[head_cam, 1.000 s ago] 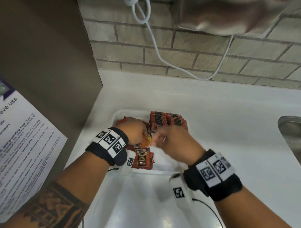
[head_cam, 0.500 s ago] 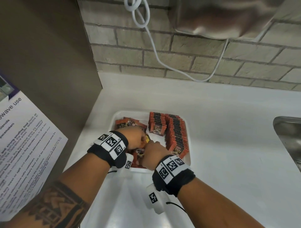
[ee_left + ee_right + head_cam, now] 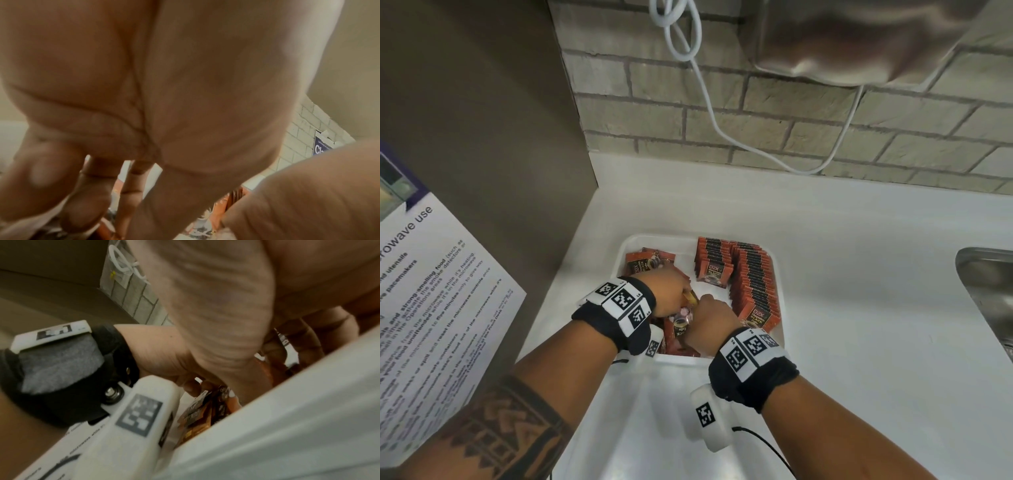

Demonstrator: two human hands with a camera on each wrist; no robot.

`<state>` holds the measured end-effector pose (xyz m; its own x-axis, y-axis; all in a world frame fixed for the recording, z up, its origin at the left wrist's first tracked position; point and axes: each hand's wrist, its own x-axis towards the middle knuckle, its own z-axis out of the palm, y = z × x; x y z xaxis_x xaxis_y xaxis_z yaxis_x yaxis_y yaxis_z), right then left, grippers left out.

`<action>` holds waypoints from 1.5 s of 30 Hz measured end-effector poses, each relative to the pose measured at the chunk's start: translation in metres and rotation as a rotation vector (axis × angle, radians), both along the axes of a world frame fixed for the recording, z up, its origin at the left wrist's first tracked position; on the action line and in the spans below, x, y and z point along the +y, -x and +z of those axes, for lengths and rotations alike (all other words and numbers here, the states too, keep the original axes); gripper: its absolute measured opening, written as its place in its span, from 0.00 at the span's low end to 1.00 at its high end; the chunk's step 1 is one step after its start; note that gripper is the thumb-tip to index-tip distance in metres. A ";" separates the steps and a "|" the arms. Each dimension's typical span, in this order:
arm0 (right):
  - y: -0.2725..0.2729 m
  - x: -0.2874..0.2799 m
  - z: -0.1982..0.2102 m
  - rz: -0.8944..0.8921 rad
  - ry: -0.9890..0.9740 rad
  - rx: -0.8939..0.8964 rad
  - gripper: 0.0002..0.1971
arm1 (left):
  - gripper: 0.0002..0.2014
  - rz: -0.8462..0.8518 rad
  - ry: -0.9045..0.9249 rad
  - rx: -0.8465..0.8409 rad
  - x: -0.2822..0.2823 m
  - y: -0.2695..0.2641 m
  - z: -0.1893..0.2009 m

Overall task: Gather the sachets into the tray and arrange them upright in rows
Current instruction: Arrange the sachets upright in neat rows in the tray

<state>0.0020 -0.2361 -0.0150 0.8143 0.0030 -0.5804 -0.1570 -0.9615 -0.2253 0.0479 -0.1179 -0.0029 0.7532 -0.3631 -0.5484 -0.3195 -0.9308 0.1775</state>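
A white tray (image 3: 664, 237) sits on the counter with orange-red sachets in it. Two upright rows stand on its right side: a short row (image 3: 714, 260) and a longer row (image 3: 753, 284). Loose sachets (image 3: 650, 262) lie flat at the back left, and more (image 3: 678, 330) lie under my hands. My left hand (image 3: 671, 294) and right hand (image 3: 707, 315) meet over the tray's near-left part, fingers curled down onto the loose sachets. In the right wrist view the loose sachets (image 3: 197, 417) show behind the tray wall (image 3: 287, 418). The fingertips themselves are mostly hidden.
A steel sink (image 3: 983, 291) lies at the right edge of the white counter (image 3: 859, 274). A brown panel with a printed notice (image 3: 431, 291) closes off the left. A white cable (image 3: 705, 85) hangs down the brick wall, beside a metallic appliance (image 3: 859, 41).
My right hand has moved left and nearer, from the tray's middle to beside my left hand, uncovering the long upright row. My left hand has hardly moved.
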 end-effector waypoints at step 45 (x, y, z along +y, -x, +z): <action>0.001 -0.056 0.048 0.002 -0.409 -0.239 0.10 | 0.15 0.294 0.071 0.044 0.014 -0.004 0.004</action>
<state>0.0006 -0.2916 0.0332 0.9248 0.1938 -0.3274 -0.0531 -0.7863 -0.6155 0.0522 -0.1044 0.0014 0.8077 -0.1714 -0.5641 -0.0285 -0.9670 0.2530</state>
